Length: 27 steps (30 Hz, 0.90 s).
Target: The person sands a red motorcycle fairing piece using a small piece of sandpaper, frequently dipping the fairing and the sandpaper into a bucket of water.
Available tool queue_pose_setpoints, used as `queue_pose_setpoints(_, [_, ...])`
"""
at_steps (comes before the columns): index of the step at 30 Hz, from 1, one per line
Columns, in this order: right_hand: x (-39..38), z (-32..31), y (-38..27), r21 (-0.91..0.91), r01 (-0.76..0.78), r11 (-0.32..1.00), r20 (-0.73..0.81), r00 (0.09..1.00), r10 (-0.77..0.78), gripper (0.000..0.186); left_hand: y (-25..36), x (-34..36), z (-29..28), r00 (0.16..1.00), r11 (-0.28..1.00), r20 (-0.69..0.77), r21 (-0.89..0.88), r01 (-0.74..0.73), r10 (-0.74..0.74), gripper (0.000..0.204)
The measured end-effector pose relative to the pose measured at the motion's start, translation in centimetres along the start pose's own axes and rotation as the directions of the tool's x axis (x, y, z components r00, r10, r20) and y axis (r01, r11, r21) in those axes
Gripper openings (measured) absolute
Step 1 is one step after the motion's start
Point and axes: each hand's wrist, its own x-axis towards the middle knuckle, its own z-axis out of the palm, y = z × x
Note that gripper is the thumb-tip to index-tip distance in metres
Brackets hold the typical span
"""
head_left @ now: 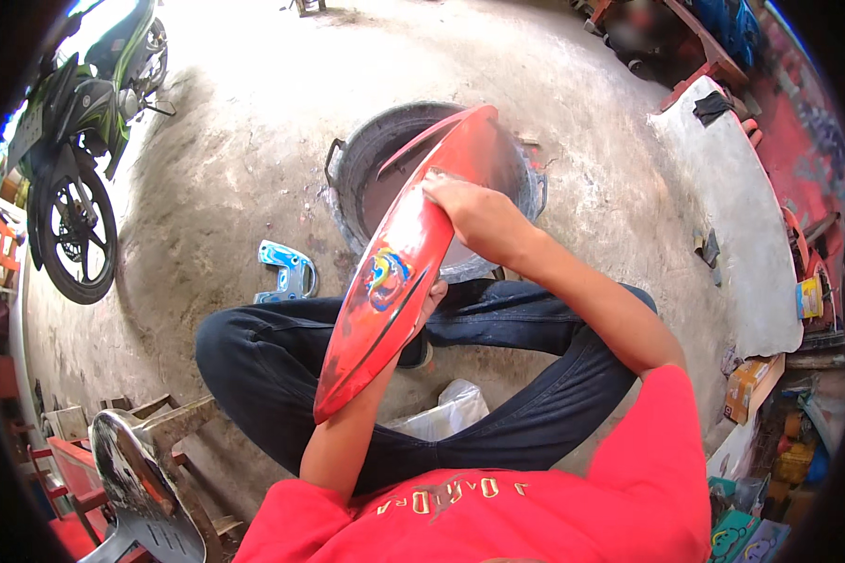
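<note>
A long red curved panel [421, 235] slants over the near part of a dark round basin [355, 159], its pointed end near and to the left, its broad end far and to the right. A blue, yellow and white emblem [385, 279] marks its near half, with dark scuffs around it. The left hand [430, 308] reaches beneath the panel and is clamped on it, fingertips curling up at the right edge. The right hand [474, 214] is farther up, bent over the right edge with its fingers on the upper face; whether it pinches the panel or something small cannot be told. The hands are apart.

Cloudy brownish water [377, 199] shows inside the basin. The person sits on the concrete floor [225, 178] in dark jeans [253, 352], knees spread, with a clear plastic bag [455, 410] between the legs. Just beyond the left knee lies a blue-and-white patterned piece [296, 272]. A motorcycle [89, 113] stands far left; a pale slab [728, 216] runs along the right, a cardboard box [749, 387] by its near end.
</note>
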Motion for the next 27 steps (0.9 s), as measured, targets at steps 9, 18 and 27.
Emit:
queue_pose_setpoints(9, [-1.0, 0.1, -1.9, 0.077, 0.089, 0.993, -0.014, 0.996, -0.088, 0.039, 0.5, -0.3, 1.6, 1.000, 0.974, -0.008, 0.225, -0.012, 0.015, 0.040])
queue_pose_setpoints(18, [-2.4, -0.4, -5.9, -0.053, 0.508, 0.860, 0.008, 0.861, -0.508, 0.044, 0.8, 0.2, 0.2, 0.985, 0.994, 0.168, -0.094, 0.062, -0.046, 0.041])
queue_pose_setpoints(27, [-3.1, 0.4, -7.9, -0.117, 0.521, 0.846, -0.041, 0.848, -0.528, 0.043, 0.8, -0.5, 1.0, 0.998, 1.000, 0.064, -0.016, 0.027, -0.026, 0.039])
